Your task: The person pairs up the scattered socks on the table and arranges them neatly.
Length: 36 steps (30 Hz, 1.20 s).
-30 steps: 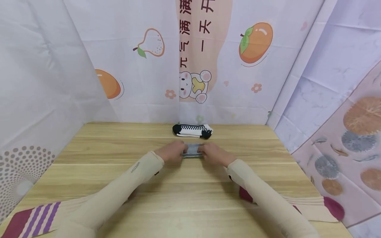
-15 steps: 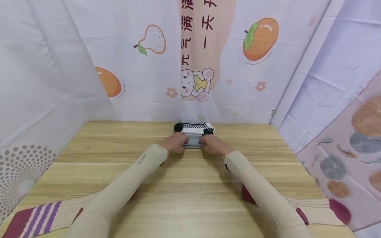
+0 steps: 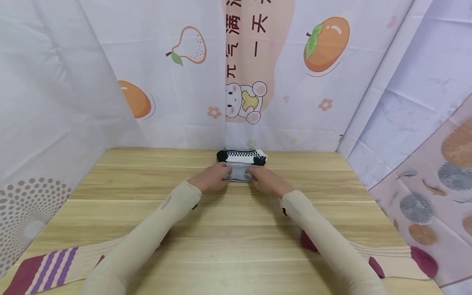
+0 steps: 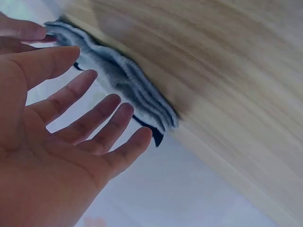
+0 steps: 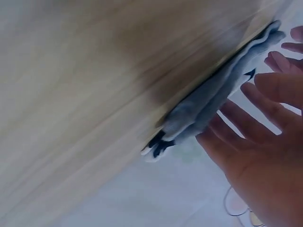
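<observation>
Folded grey-blue socks [image 3: 239, 172] lie at the far side of the table, right in front of a black-and-white checkered pair of socks [image 3: 241, 156]. My left hand [image 3: 212, 178] is at their left end with its fingers spread and loosely bent. At the right end is my right hand [image 3: 266, 179], its fingers also extended and apart. Both wrist views show the layered grey socks [image 4: 116, 75] beyond the fingertips, with neither hand gripping them. Whether some fingertips still touch the fabric, I cannot tell.
A long cream sock [image 3: 51, 268] with maroon and purple stripes lies at the front left. Another cream sock [image 3: 398, 260] with maroon patches lies front right, partly under my right forearm. A printed curtain [image 3: 162, 119] hangs along the table's [image 3: 228, 233] back edge.
Both hands moved the grey-blue socks away from me, up to the checkered pair. Since half a second ago their fingers have loosened from the socks and the hands have drawn slightly apart.
</observation>
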Each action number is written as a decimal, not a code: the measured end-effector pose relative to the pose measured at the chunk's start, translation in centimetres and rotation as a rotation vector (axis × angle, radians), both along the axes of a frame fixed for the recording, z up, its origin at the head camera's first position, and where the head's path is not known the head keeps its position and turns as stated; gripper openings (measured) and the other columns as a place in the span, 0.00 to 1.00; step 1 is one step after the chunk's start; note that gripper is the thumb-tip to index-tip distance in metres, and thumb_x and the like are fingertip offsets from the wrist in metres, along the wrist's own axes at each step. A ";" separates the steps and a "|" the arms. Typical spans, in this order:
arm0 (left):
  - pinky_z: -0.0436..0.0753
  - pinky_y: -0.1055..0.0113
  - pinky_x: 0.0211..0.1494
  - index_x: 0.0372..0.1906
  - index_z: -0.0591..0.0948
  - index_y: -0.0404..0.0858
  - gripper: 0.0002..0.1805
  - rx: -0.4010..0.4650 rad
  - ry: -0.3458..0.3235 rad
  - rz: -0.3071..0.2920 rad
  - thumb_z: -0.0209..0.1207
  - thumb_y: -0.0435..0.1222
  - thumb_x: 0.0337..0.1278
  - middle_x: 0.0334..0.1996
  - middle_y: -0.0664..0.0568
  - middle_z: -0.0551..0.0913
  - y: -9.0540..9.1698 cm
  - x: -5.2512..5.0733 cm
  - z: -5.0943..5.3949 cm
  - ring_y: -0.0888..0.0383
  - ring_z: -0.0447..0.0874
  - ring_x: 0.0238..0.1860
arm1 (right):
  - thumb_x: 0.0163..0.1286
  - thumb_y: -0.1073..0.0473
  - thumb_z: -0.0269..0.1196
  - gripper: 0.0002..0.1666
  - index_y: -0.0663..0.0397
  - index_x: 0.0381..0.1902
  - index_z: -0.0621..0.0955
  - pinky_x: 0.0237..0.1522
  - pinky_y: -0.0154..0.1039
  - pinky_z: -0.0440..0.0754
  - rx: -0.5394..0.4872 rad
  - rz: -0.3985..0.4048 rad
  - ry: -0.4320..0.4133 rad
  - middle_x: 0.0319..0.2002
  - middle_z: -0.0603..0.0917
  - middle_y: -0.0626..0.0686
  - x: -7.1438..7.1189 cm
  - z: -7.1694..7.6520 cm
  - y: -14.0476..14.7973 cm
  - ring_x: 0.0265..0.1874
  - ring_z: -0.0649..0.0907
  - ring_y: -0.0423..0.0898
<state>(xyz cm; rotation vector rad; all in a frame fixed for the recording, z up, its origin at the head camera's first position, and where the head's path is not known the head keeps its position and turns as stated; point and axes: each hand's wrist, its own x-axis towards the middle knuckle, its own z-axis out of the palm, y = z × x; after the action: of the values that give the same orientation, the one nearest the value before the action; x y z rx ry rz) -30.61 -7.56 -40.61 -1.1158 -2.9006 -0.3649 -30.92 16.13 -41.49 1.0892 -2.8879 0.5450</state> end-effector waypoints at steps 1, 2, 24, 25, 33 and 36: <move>0.78 0.55 0.52 0.49 0.80 0.33 0.12 0.009 0.009 0.002 0.63 0.33 0.64 0.46 0.43 0.79 -0.3 0.3 0.2 0.49 0.78 0.46 | 0.66 0.73 0.57 0.19 0.66 0.55 0.79 0.59 0.48 0.76 -0.002 0.003 0.020 0.51 0.83 0.60 0.3 0.1 -0.2 0.53 0.81 0.53; 0.79 0.54 0.52 0.50 0.80 0.33 0.13 0.020 0.017 0.003 0.63 0.33 0.64 0.46 0.43 0.79 -0.5 0.7 0.3 0.48 0.79 0.47 | 0.65 0.73 0.58 0.20 0.66 0.55 0.79 0.59 0.48 0.76 -0.008 0.005 0.037 0.50 0.83 0.61 0.5 0.2 -0.4 0.52 0.81 0.53; 0.81 0.49 0.52 0.50 0.80 0.33 0.15 0.074 0.167 0.215 0.66 0.31 0.59 0.50 0.41 0.81 -12.9 14.7 1.6 0.42 0.80 0.53 | 0.75 0.54 0.58 0.27 0.55 0.68 0.70 0.51 0.39 0.80 0.051 0.223 0.195 0.51 0.83 0.54 10.6 2.2 -11.8 0.48 0.82 0.46; 0.81 0.48 0.52 0.49 0.80 0.32 0.15 0.076 0.185 0.233 0.67 0.30 0.58 0.50 0.40 0.81 -13.6 15.3 1.7 0.41 0.79 0.53 | 0.75 0.54 0.58 0.26 0.55 0.68 0.70 0.51 0.39 0.80 0.055 0.244 0.197 0.51 0.83 0.53 11.0 2.4 -12.3 0.48 0.82 0.45; 0.79 0.40 0.47 0.48 0.81 0.34 0.15 0.063 0.217 0.365 0.67 0.33 0.57 0.51 0.36 0.79 -18.2 19.8 0.2 0.35 0.77 0.52 | 0.76 0.53 0.57 0.25 0.52 0.67 0.70 0.47 0.31 0.79 0.101 0.335 0.154 0.49 0.82 0.51 13.2 2.2 -15.9 0.43 0.81 0.40; 0.79 0.38 0.47 0.48 0.80 0.34 0.16 0.049 0.208 0.418 0.67 0.33 0.55 0.50 0.34 0.79 -20.6 21.1 -0.3 0.33 0.77 0.51 | 0.78 0.52 0.55 0.24 0.52 0.68 0.70 0.46 0.28 0.78 0.105 0.354 0.105 0.50 0.82 0.51 13.8 1.9 -17.2 0.41 0.80 0.38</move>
<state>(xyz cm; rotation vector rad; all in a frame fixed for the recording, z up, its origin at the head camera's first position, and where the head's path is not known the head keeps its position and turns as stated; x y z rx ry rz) -9.55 -28.13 -40.88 -0.4833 -2.8172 -0.2832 -17.12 -1.10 -39.62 1.6069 -2.6727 0.3292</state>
